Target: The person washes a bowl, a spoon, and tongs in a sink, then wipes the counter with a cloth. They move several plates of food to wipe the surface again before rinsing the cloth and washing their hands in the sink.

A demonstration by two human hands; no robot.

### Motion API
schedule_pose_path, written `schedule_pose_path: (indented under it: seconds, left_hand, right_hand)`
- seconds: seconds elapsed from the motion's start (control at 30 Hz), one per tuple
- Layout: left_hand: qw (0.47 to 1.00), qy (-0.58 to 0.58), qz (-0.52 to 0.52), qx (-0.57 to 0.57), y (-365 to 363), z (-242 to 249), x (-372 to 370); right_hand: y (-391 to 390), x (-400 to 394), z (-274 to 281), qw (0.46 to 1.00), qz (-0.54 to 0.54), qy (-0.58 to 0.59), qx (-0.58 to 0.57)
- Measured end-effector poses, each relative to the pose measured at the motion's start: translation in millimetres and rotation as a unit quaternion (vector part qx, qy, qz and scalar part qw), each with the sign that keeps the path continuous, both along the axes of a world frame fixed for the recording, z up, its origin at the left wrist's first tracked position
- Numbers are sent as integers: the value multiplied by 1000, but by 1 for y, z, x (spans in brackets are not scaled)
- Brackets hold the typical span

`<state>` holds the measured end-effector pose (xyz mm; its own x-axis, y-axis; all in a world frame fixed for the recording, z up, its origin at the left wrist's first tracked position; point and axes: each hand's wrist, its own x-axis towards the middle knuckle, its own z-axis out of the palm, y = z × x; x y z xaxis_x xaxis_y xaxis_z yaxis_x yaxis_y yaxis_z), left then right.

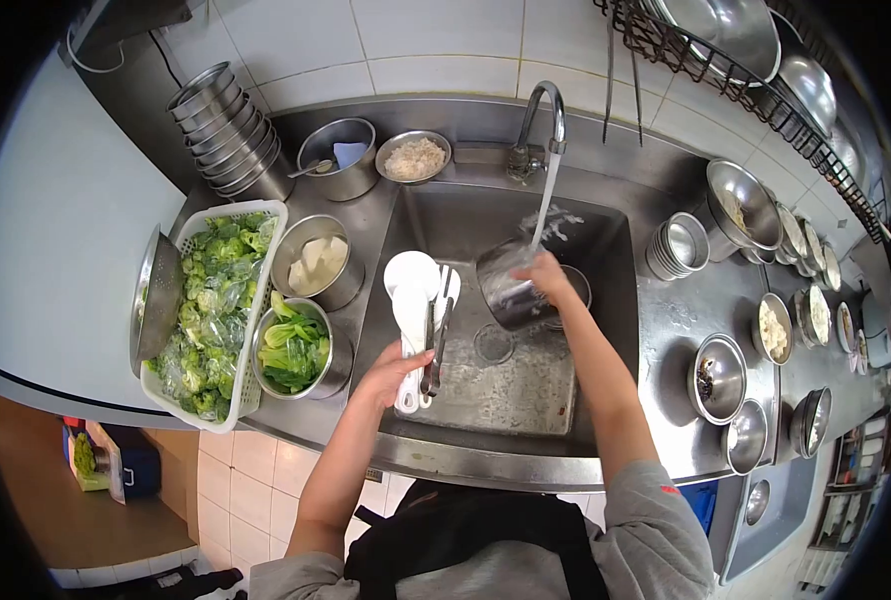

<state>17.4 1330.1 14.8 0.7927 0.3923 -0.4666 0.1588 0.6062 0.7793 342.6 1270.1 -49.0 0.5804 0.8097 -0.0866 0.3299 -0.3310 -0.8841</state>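
White wall tiles (436, 35) fill the top of the frame behind a stainless-steel table (661, 310) with a sink (526, 400) set into its middle. At the upper centre, a curved faucet (556, 115) pours a stream of water (547, 195). The right hand (541, 275), right of centre, has its grip closed on the edge of a steel pot (504, 292), which tilts under the stream inside the sink. The left hand (394, 372), just left of centre, has its grip clamped around the handles of white round-headed spoons (411, 275) and dark metal tongs (443, 340), held over the sink's left side.

At the left of the frame, a white basket (251, 392) holds broccoli (206, 325); just beside it, bok choy (291, 345) fills a steel container (338, 372). Stacked steel containers (228, 135) lean at the upper left. Steel bowls (731, 368) stand along the right, below a wire rack (681, 62) at the upper right.
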Motion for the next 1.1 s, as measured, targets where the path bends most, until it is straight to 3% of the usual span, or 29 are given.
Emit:
schedule_pose_path:
  seconds: [0.03, 0.07, 0.13, 0.2, 0.23, 0.33, 0.37, 0.43, 0.47, 0.5, 0.53, 0.6, 0.67, 0.73, 0.77, 0.8, 0.87, 0.9, 0.97, 1.0, 1.03, 1.07, 1.1]
  left_hand:
    - [1000, 5, 3, -4, 0, -2, 3]
    - [1000, 9, 5, -8, -1, -3, 7]
    - [1000, 7, 8, -13, -3, -5, 14]
    - [1000, 6, 11, -15, -4, -5, 19]
    - [1000, 2, 12, -4, -4, -6, 20]
    - [1000, -5, 18, 24, 3, -4, 19]
    - [999, -3, 4, 46, 7, 1, 19]
    - [995, -3, -5, 95, 20, 0, 19]
    - [995, -3, -3, 99, 23, 3, 20]
    - [994, -5, 2, 113, 27, 7, 21]
    - [992, -7, 7, 126, 29, 10, 22]
    - [994, 4, 8, 111, 38, 6, 20]
    - [991, 27, -9, 132, 45, -2, 18]
    - [990, 34, -46, 132, 51, 1, 17]
    - [989, 46, -56, 131, 53, 5, 19]
    - [987, 56, -67, 131, 55, 7, 21]
    - [985, 41, -88, 143, 63, 9, 27]
    - [980, 62, -108, 158, 69, 15, 31]
    - [968, 79, -152, 182, 78, 29, 40]
    - [964, 73, -173, 186, 74, 47, 47]
    - [959, 82, -196, 187, 74, 54, 54]
    - [953, 92, -218, 188, 75, 58, 61]
    - [952, 92, -222, 188, 74, 57, 68]
  right_hand:
    - [-2, 0, -1, 976, 84, -186, -71]
    - [-6, -18, 24, 906, 163, -364, -141]
    - [-22, -28, 27, 893, 170, -386, -158]
    - [-34, -31, 31, 802, 268, -502, -182]
    - [-45, -34, 32, 802, 265, -502, -185]
    - [-81, -57, 68, 747, 440, -444, -225]
    - [-85, -51, 67, 747, 441, -443, -225]
    - [-101, -30, 63, 834, 459, -267, -150]
    - [-111, -22, 54, 833, 460, -270, -147]
    - [-124, -15, 36, 944, 316, -21, -93]
    - [-137, -13, 21, 962, 144, 231, -33]
    - [-162, -23, 5, 919, -9, 377, 110]
    - [-183, -34, -17, 800, -105, 548, 219]
    - [-189, -53, -23, 681, -134, 653, 305]
    - [-186, -69, 6, 667, -154, 658, 313]
    - [-189, -64, 1, 666, -157, 657, 316]
    - [-194, -48, -13, 724, -73, 603, 326]
    - [-190, -54, 25, 792, -78, 536, 281]
    - [-173, -55, 66, 954, 79, 243, 154]
    - [-167, -61, 81, 982, 177, 54, 49]
    - [-158, -75, 83, 946, 265, -178, -51]
    - [-153, -87, 84, 843, 334, -395, -149]
    - [-153, -91, 73, 844, 332, -394, -151]
